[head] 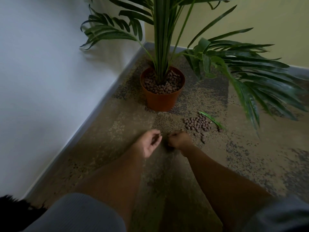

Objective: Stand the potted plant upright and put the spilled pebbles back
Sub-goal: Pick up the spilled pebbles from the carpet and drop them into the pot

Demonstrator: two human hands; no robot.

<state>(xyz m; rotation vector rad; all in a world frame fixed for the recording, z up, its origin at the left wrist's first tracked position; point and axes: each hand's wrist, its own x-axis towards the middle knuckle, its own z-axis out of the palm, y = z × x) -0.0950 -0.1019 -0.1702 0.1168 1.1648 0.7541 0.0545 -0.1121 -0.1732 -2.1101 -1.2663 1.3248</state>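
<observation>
a round terracotta-orange plastic pot point(161, 96) stands upright on the floor in the corner of a room, holding a tall palm-like plant with long dark green fronds point(164, 39). small brown clay pebbles fill the pot point(160, 84) around the stems, close to the rim. so the first half of the task looks done.

just in front of the pot and to its right, a loose pile of the same brown pebbles point(198, 123) lies on the mottled brown and grey carpet point(250, 156). a few strays sit nearer the viewer, touching nothing. a single fallen green leaf strip point(211, 120) lies against the far right edge of the pile.

both bare forearms reach forward over the carpet, short of the pile. the left hand point(150, 143) is palm inward with fingers loosely curled; it is too blurred to tell whether it holds pebbles. the right hand point(179, 141) is curled into a loose fist just beside the strays, and what it grips, if anything, cannot be told.

a white wall point(50, 64) runs along the left, a pale yellow wall point(267, 22) behind, with a grey skirting board point(103, 104) at floor level.

risks from here, as a judgement: the pebbles are small and round, so an overfull handful could drop some and send them rolling across the carpet. the low drooping fronds on the right overhang the pile, and an arm brushing them could tip the light pot again. with the pot nearly full, pebbles dropped from height could bounce out.
</observation>
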